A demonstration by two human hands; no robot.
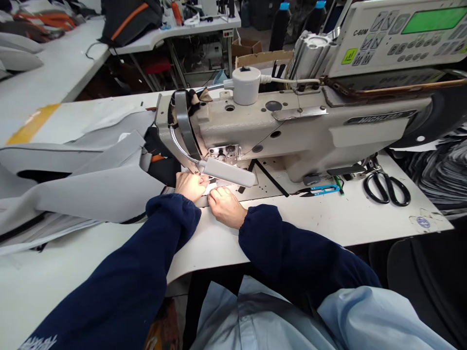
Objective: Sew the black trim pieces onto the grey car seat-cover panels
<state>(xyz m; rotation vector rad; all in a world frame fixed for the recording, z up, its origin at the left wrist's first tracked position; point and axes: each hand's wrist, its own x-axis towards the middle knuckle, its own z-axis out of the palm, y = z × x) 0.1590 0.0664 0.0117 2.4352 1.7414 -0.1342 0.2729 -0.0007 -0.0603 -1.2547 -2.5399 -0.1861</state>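
Observation:
Both hands are at the needle area of a sewing machine (306,124). My left hand (191,186) is bent with its fingers pressed on a small piece of white and black fabric (210,186). Close beside it, my right hand (226,206) has its fingers curled together at the right edge of that piece. A grey lamp bar (229,171) hangs just above the fingers and partly hides the needle area. Large light grey fabric pieces (91,187) lie to the left, with black and orange parts near the machine head.
Blue thread snips (321,190) and black-handled scissors (387,188) lie right on the white table (328,221). A black strip (272,178) rests on the machine bed. Stacked grey pieces (445,170) stand far right; a control panel (401,36) is above.

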